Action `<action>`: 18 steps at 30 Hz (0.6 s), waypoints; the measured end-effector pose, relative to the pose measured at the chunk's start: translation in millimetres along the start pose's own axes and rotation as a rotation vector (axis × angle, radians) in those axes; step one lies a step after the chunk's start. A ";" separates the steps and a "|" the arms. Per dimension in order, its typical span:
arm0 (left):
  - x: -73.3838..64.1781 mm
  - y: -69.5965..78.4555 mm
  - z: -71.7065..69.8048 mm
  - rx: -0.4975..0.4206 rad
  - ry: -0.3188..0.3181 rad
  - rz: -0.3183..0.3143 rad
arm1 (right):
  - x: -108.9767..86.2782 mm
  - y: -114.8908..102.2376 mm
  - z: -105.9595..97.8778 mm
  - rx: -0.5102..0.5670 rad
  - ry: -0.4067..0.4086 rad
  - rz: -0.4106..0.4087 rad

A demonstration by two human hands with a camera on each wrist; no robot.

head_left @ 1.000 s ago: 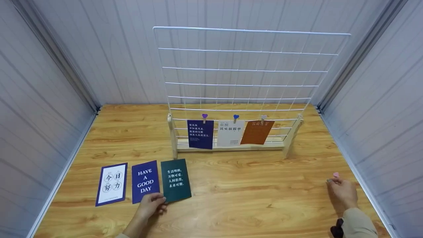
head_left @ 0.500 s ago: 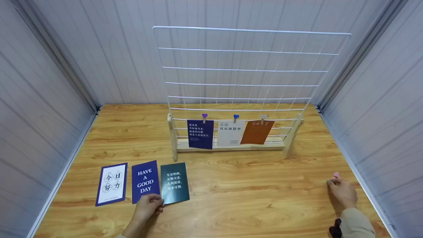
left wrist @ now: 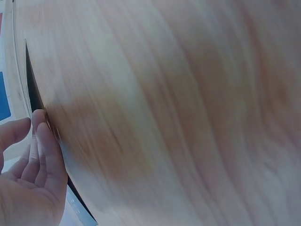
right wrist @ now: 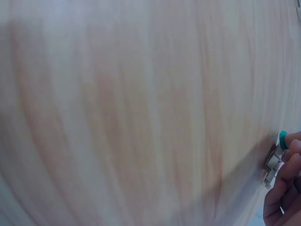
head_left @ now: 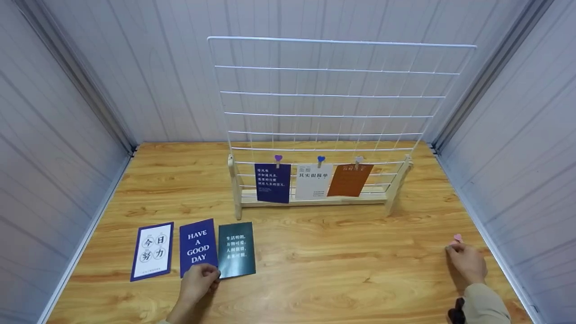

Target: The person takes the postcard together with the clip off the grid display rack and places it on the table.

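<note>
Since a second ago, we see that the left hand has drawn slightly nearer us with the green card, its thumb and fingers pinched closed on the near left corner. From that hand, much the nearer one, the card stretches away in front of the wire rack's left foot, long axis towards the rack. Well apart, near and right of the rack's right foot, we find the right hand, fingertips curled on a small pink clip.

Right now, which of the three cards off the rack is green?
Rightmost: the dark green card with white Chinese text, near-left corner at the left hand. The middle card is blue-purple; the leftmost card, white with purple border.
</note>
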State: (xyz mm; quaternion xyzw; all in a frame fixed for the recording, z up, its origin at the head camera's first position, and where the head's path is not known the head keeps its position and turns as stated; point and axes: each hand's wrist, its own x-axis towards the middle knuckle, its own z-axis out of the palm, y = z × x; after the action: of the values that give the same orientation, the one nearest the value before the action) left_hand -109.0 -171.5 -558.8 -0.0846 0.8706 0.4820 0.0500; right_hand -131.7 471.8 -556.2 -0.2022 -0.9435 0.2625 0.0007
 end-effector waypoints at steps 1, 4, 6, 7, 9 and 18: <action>-0.1 0.6 -0.4 0.016 0.004 0.006 | -0.3 -0.3 0.1 0.001 0.005 0.001; 0.0 1.5 -1.2 0.070 0.016 0.021 | -0.5 -1.8 -0.3 0.007 0.014 0.002; 0.5 1.5 -1.3 0.102 0.022 0.031 | 0.3 -2.3 -0.3 0.009 0.018 0.004; 0.9 1.3 -1.2 0.115 0.020 0.032 | 0.9 -2.6 -1.0 0.011 0.014 0.005; 1.8 1.1 -1.2 0.137 0.020 0.028 | 2.0 -3.3 -2.1 0.018 0.011 0.012; 3.0 5.6 -3.4 0.176 0.035 0.052 | -0.2 -13.2 -7.3 0.075 0.061 -0.033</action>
State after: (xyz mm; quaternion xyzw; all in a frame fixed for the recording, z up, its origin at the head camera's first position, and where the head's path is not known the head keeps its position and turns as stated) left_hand -113.1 -171.7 -552.8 -0.0655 0.9123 0.4031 0.0295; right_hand -135.8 465.0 -543.3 -0.1944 -0.9357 0.2915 0.0411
